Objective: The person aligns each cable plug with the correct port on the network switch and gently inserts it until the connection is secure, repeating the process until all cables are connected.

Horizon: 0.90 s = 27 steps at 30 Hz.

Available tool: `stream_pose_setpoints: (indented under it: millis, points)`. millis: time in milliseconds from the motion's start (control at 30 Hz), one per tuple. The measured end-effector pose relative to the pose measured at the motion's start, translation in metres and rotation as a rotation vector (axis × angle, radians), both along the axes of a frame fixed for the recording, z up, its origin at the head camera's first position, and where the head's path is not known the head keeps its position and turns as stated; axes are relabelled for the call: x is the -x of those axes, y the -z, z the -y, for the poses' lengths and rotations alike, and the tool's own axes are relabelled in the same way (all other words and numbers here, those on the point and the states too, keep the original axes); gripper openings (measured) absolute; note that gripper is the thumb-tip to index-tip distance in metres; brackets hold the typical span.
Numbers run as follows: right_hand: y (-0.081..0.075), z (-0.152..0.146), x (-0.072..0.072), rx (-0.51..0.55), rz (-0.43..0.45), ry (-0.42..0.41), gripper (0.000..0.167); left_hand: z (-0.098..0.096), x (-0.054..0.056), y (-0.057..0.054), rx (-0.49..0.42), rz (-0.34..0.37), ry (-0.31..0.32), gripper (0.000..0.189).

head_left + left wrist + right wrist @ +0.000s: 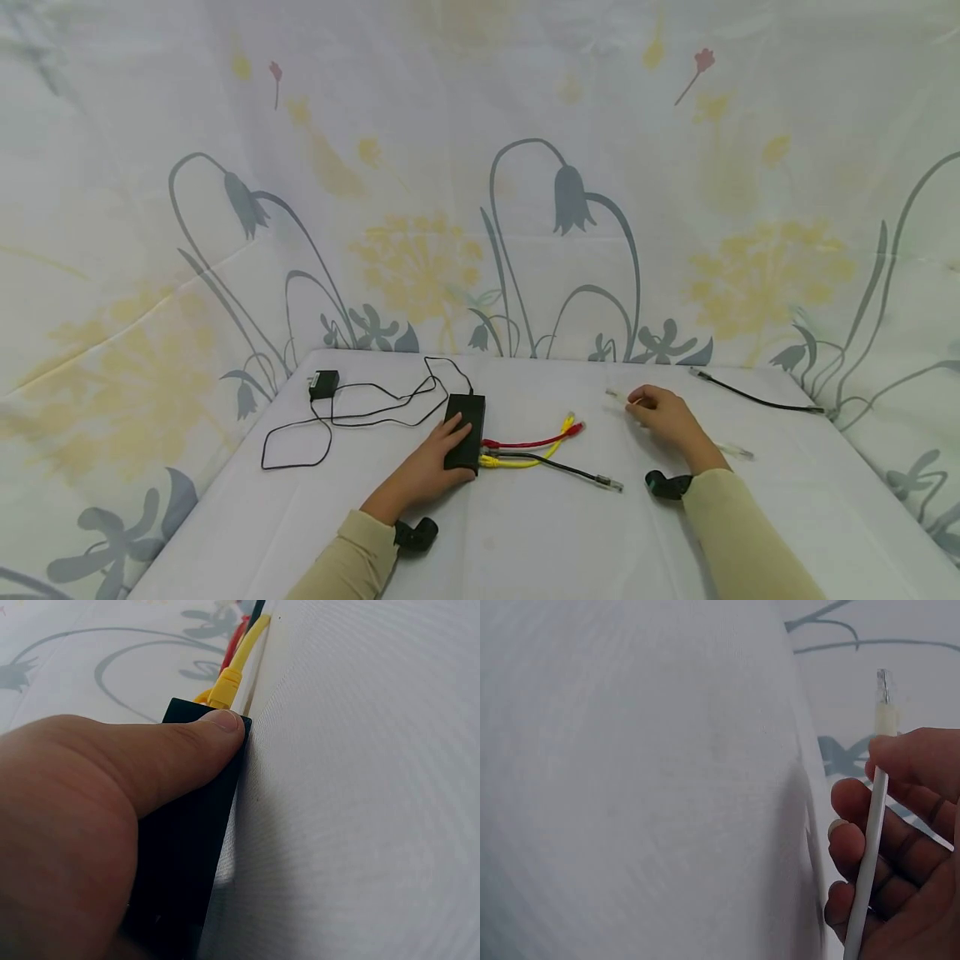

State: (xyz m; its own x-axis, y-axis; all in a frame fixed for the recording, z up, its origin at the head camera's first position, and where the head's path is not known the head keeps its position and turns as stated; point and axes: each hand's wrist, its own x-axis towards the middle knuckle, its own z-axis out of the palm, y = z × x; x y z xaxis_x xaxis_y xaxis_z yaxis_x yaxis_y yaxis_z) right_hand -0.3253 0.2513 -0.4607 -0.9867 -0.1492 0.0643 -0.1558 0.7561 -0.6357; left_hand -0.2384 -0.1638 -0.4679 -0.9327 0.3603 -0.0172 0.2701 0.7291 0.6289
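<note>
My left hand [431, 462] holds a black network switch [471, 410] on the table, fingers spread over its top. In the left wrist view the thumb [187, 746] presses the end of the switch, beside a yellow plug [225, 688]. A red cable [528, 443], a black cable [555, 468] and a yellow cable [517, 463] run from its right side. My right hand [670, 423] pinches a white Ethernet cable [870, 859] between thumb and forefinger, just behind its clear plug [883, 684]. The other end [735, 451] of that cable shows past the wrist.
A black power adapter [324, 384] lies at the back left, its thin cord [375, 414] looping across to the switch. Another black cable [757, 395] lies at the back right. A patterned cloth [450, 167] hangs behind the white table [540, 550].
</note>
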Motion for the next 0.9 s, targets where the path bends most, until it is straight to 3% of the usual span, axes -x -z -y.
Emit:
stream_pose_setpoints:
  millis: [267, 900]
  points:
    - [0.002, 0.016, 0.001, 0.026, 0.018, -0.019, 0.035, 0.001, 0.001, 0.002, -0.001, 0.001, 0.004, 0.075]
    - [0.0, 0.048, -0.004, 0.027, -0.009, -0.044, 0.029, 0.001, 0.003, 0.003, 0.024, -0.011, 0.009, 0.075]
